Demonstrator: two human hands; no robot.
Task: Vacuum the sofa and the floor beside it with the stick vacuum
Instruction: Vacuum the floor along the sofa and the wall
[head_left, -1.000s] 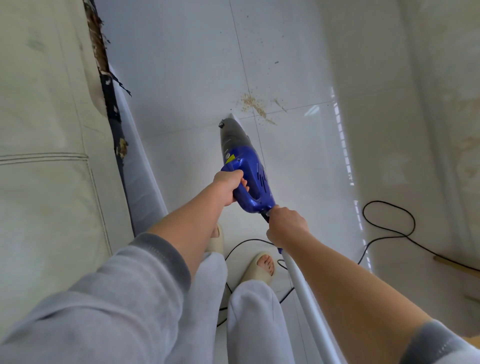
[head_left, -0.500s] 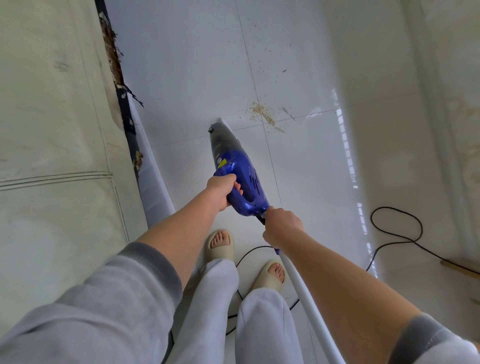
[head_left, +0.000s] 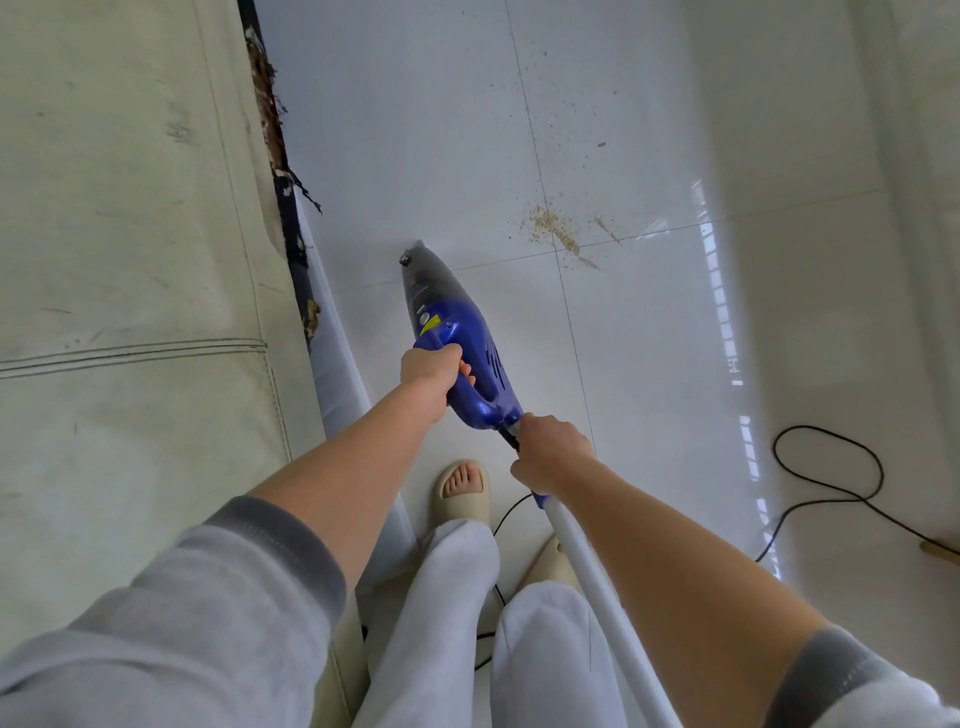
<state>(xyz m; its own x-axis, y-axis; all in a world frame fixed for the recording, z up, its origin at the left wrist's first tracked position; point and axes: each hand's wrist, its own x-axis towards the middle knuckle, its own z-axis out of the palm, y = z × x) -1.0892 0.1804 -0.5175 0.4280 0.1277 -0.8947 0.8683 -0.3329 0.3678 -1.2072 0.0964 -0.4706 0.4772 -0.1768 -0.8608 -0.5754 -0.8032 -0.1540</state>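
White glossy floor tiles (head_left: 441, 130) fill the room beside the sofa (head_left: 130, 234), and the vacuum (head_left: 457, 353) is held over them just off the sofa's front edge, its dark nose angled down toward the floor. The left hand (head_left: 431, 371) is wrapped round the blue handle; the right hand (head_left: 550, 454) is clamped on the joint where the body meets the white tube (head_left: 597, 582), which runs back toward the person. A patch of crumbs (head_left: 553, 231) lies beyond the vacuum's nose, on the side away from the sofa, with finer specks scattered farther off. Behind the vacuum, a black cord (head_left: 826, 467) loops across the tiles and trails past the person's slippers (head_left: 465, 493). The likely trouble is that cord: stepping toward the crumbs could snag a foot or drag it taut. A quick pass could also scatter crumbs rather than lift them.
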